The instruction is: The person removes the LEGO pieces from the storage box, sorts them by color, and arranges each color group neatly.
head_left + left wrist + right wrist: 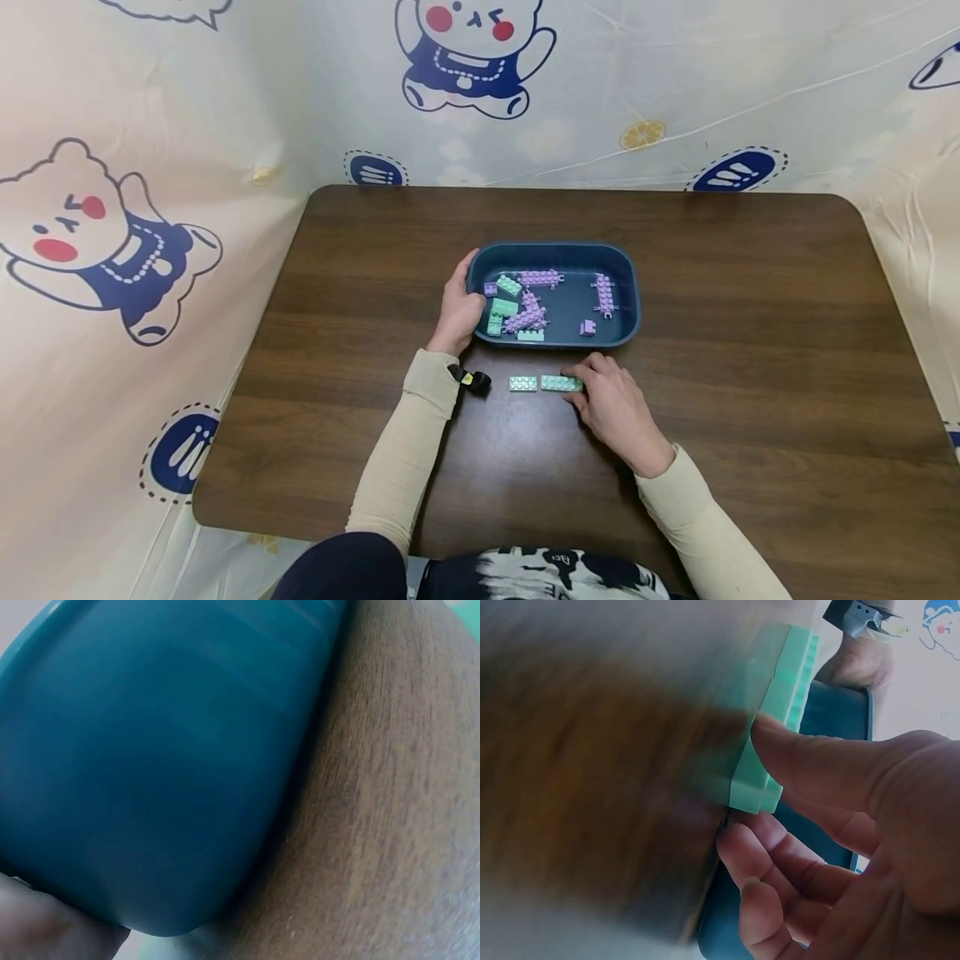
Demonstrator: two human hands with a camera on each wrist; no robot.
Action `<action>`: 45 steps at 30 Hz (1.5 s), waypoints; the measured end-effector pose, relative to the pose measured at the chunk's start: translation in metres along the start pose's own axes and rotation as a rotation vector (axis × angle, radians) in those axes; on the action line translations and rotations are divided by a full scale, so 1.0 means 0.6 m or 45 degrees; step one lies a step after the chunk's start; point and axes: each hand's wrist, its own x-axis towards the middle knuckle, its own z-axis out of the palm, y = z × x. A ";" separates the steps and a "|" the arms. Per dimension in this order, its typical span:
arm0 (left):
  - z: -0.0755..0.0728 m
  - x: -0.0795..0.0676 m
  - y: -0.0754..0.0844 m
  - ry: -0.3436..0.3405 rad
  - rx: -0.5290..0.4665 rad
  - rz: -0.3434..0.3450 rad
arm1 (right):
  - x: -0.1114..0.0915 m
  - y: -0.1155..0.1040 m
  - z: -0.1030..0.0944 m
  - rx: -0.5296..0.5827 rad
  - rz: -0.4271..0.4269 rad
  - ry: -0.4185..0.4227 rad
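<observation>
My left hand (459, 310) holds the left end of a dark blue tray (626, 333), its thumb by the rim. In the left wrist view the tray's outer wall (157, 765) fills most of the picture. On the table in front of the tray, my right hand (618, 412) pinches the right end of a long mint-green toy brick (557, 383) between thumb and finger. A shorter mint-green brick (522, 384) lies just left of it, in line. The right wrist view shows the thumb (795, 754) against the long brick's side (751, 769).
Inside the tray, purple studded pieces (528, 317) and mint-green bricks (504, 307) crowd the left side. A purple strip (603, 296) and a small purple piece (587, 328) lie at the right. The brown wooden table (750, 333) extends around them, with a printed curtain (300, 100) behind.
</observation>
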 end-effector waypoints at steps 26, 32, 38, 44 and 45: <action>0.003 -0.003 0.004 0.013 0.004 -0.047 | 0.001 -0.001 -0.001 -0.017 -0.006 -0.014; 0.002 -0.002 0.004 0.006 0.009 -0.032 | 0.003 -0.002 -0.002 -0.015 0.001 -0.028; 0.003 -0.003 0.007 0.016 0.014 -0.041 | 0.004 -0.001 -0.001 -0.017 -0.003 -0.028; 0.003 -0.002 0.006 0.014 0.011 -0.036 | 0.005 -0.001 -0.001 -0.024 -0.011 -0.023; 0.002 -0.002 0.006 0.013 0.008 -0.033 | 0.005 -0.002 -0.001 -0.025 -0.012 -0.022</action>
